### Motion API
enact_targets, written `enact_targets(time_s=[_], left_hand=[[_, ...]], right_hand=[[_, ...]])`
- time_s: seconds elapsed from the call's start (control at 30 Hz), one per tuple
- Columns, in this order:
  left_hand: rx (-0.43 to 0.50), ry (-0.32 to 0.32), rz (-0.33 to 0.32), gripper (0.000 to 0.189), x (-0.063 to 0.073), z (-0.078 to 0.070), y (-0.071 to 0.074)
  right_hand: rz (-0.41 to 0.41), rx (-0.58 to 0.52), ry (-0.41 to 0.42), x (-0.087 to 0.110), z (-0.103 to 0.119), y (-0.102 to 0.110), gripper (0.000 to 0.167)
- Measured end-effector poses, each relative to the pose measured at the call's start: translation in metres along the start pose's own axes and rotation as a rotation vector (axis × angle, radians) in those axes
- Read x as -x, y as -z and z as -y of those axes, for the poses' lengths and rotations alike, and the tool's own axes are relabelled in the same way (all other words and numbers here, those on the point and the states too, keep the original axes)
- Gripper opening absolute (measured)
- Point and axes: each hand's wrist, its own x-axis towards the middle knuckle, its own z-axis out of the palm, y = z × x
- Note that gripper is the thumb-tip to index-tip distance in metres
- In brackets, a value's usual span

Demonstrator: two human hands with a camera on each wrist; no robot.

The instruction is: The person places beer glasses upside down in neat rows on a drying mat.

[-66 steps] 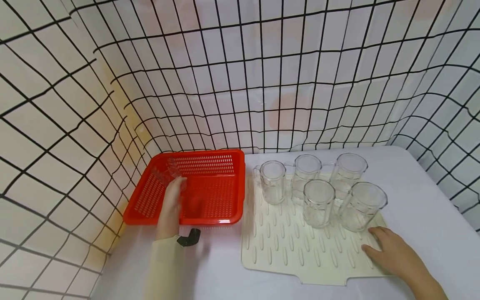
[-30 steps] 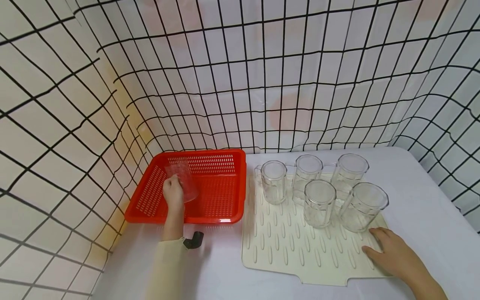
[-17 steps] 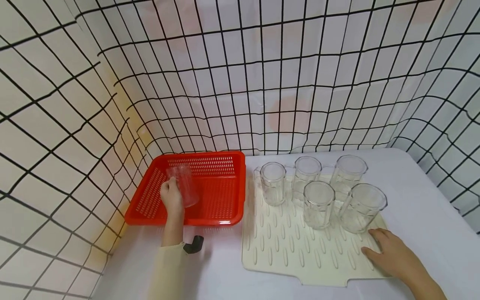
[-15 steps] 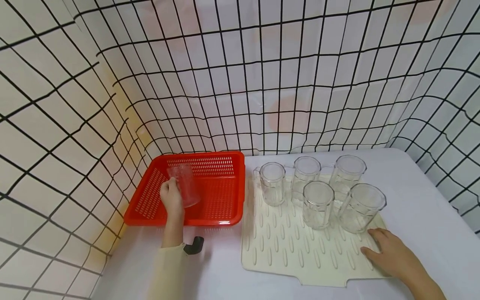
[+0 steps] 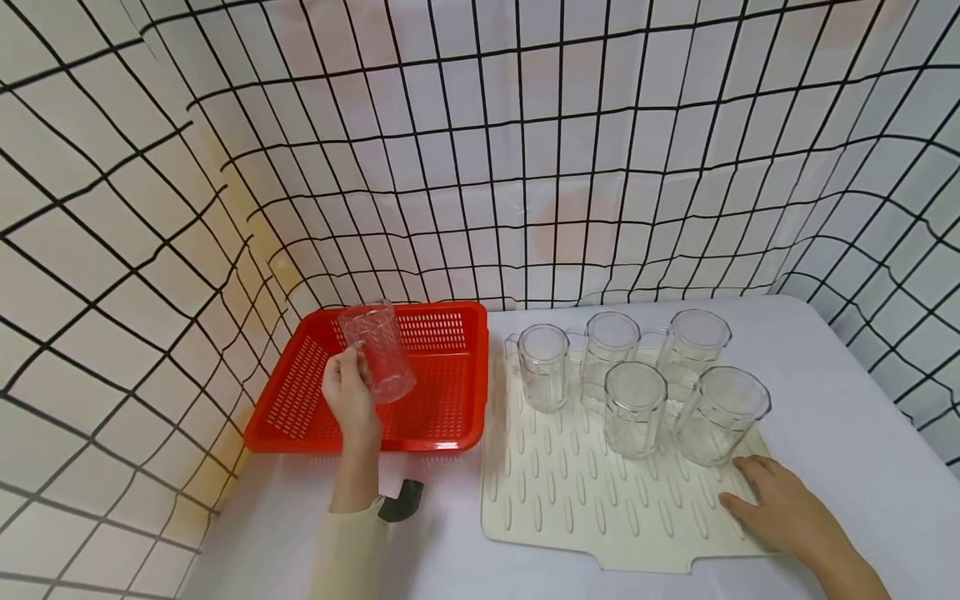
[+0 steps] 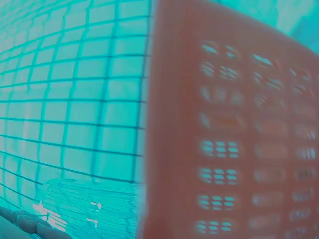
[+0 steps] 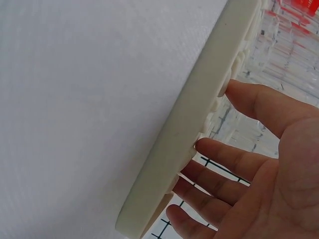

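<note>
My left hand (image 5: 351, 387) grips a clear glass mug (image 5: 382, 354) on its left side, where the handle is. The mug is tilted, its mouth toward the back left, over the red plastic basket (image 5: 442, 408). In the left wrist view the mug (image 6: 94, 209) shows low beside the basket wall (image 6: 174, 124), with a few fingers (image 6: 32, 226) at the corner. My right hand (image 5: 787, 504) rests its fingertips on the right part of a cream ridged drying board (image 5: 555, 517). The right wrist view shows those fingers (image 7: 229, 154) spread and loosely bent against the board (image 7: 184, 124).
Several glass mugs stand upright on the board's back half, among them a front mug (image 5: 636, 417) and a right mug (image 5: 723, 417) close to my right fingertips. A white wall with black grid lines (image 5: 525, 167) rises behind the white table (image 5: 450, 533).
My left hand reached into the basket's back left, took hold of the mug, and has raised it, tilted, slightly to the right. The right hand and the standing mugs have stayed put.
</note>
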Motion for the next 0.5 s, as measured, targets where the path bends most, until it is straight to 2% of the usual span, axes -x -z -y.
enact_targets(time_s=[0.23,0.5], left_hand=[[0.076,-0.056,0.035,0.02,0.016,-0.019,-0.007],[0.053,-0.017,0.037,0.021,0.029,-0.031,-0.013]], right_hand=[[0.001,0.001,-0.002,0.0,0.001,0.0,0.063],[-0.003,0.0,0.001,0.0,0.0,-0.001,0.062]])
